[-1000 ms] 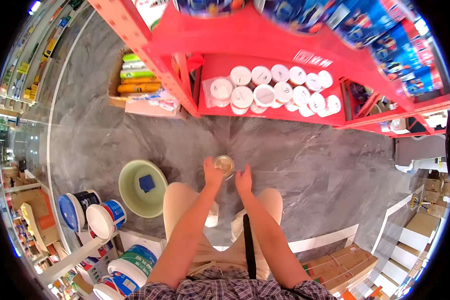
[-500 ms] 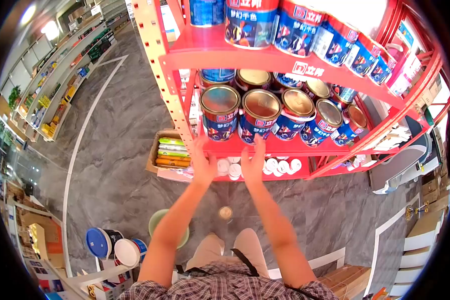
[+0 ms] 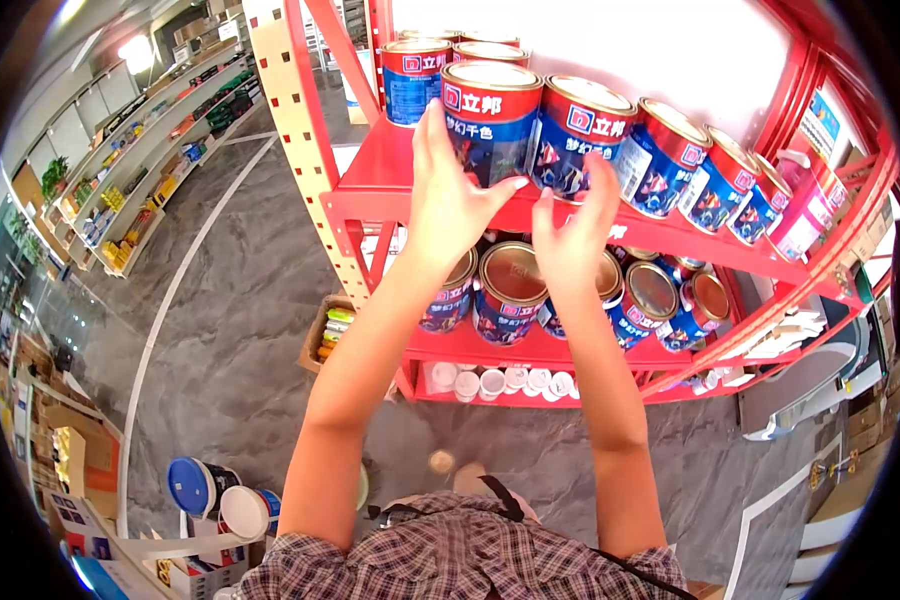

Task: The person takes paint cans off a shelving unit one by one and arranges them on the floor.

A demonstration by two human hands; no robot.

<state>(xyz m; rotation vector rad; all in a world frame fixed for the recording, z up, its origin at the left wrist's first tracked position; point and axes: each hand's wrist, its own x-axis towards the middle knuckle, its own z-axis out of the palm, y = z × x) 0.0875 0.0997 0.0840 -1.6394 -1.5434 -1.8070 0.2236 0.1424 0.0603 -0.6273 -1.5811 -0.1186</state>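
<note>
Both hands are raised at the upper shelf of a red rack. My left hand (image 3: 450,200) has its fingers spread, in front of the large red and blue can (image 3: 490,120) at the shelf's front; whether it touches the can is unclear. My right hand (image 3: 578,220) is open too, below and in front of the neighbouring can (image 3: 582,125). Nothing is held in either hand. More cans stand to the right along the upper shelf (image 3: 710,250), and others with metal lids, such as one can (image 3: 511,290), stand on the shelf below.
White-lidded tubs (image 3: 492,383) sit on the bottom shelf. A small round can (image 3: 441,461) stands on the floor near my feet. Paint buckets (image 3: 245,512) are at the lower left, and a cardboard box (image 3: 320,335) is beside the rack's left post (image 3: 305,150).
From beside the small can on the floor, both hands have risen past the middle shelf to the upper shelf. The view has tilted upward, and the small can stays on the floor.
</note>
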